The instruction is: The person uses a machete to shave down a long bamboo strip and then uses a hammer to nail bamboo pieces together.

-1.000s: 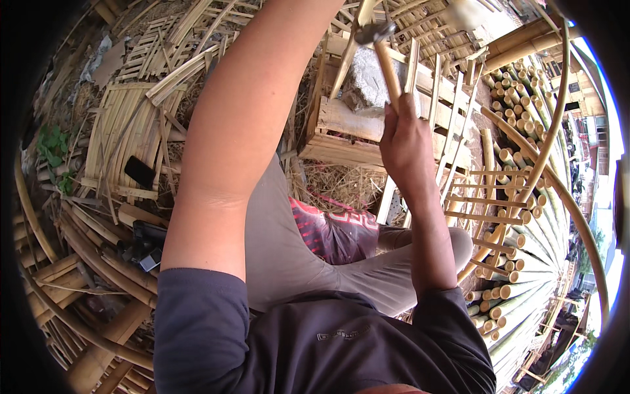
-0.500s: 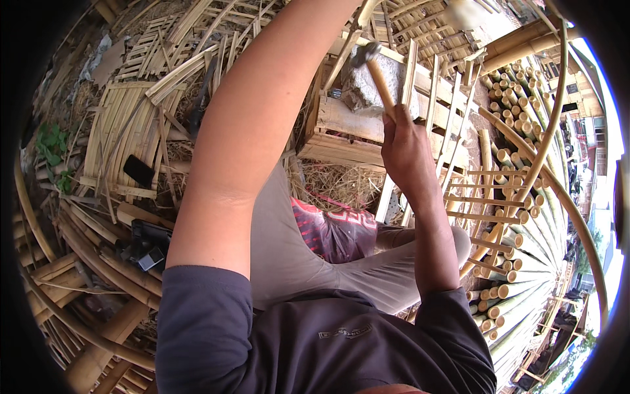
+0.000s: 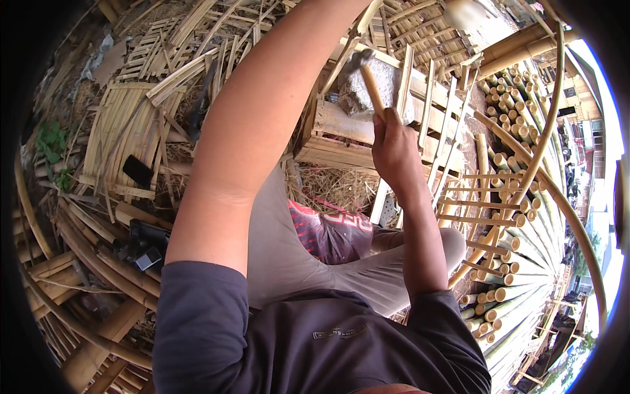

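Your right hand (image 3: 394, 141), clenched on the hammer (image 3: 367, 82), has swung it lower onto the bamboo frame (image 3: 341, 131) at upper centre; your left hand is out of view.

The person wore a dark grey short-sleeved cotton T-shirt (image 3: 315, 341) with a small dark mark on the chest, its sleeves ending above the elbows. Both forearms were bare, as were the right hand (image 3: 394, 141) and its wrist. Light grey-beige trousers (image 3: 282, 249) covered the legs, with a red patterned cloth (image 3: 331, 230) across the lap.
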Available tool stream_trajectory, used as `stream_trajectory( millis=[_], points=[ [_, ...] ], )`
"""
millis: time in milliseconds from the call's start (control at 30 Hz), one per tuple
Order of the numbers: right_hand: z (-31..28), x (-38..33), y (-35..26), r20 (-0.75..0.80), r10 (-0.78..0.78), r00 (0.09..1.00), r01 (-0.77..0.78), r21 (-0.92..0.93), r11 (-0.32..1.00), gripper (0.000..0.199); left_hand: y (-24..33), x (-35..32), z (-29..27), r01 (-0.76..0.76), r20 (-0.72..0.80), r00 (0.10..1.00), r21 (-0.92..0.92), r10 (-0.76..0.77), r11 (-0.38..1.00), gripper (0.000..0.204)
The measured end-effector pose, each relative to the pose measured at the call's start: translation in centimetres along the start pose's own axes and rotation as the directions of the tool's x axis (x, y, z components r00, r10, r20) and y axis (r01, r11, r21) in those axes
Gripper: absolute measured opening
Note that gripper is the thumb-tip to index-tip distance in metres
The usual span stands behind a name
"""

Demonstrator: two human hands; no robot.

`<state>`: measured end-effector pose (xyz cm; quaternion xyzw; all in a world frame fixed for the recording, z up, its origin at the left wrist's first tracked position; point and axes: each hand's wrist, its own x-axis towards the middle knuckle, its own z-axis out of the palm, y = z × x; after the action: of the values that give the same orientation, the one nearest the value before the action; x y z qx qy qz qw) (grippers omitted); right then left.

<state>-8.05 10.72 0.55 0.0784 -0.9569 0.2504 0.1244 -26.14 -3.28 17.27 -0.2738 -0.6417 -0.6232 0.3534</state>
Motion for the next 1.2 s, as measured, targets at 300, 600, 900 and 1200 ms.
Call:
stream_trajectory(
  millis=[300, 600, 900, 1200],
  points=[
    [-3.5, -1.8, -1.8, -0.155, -0.015, 0.988, 0.036, 0.127, 0.991, 0.012, -0.7, 0.7, -3.1, 0.033, -0.08, 0.997, 0.148, -0.021, 0.988, 0.055],
    [0.9, 1.0, -0.9, 0.049, -0.007, 0.999, 0.007, -0.003, 1.0, 0.014, -2.2, 1.1, -1.9, -0.077, -0.094, 0.992, 0.04, 0.08, 0.996, 0.057],
    [-2.7, -1.0, -3.1, -0.147, -0.035, 0.988, 0.057, 0.146, 0.988, 0.01, -0.1, -0.1, -2.1, -0.017, -0.012, 1.0, 0.035, 0.017, 0.999, 0.052],
    [2.7, -2.1, 0.3, 0.209, 0.018, 0.978, -0.032, 0.061, 0.998, 0.016, -0.4, -0.7, -2.4, 0.022, 0.105, 0.994, -0.253, 0.005, 0.967, 0.049]
  ],
)
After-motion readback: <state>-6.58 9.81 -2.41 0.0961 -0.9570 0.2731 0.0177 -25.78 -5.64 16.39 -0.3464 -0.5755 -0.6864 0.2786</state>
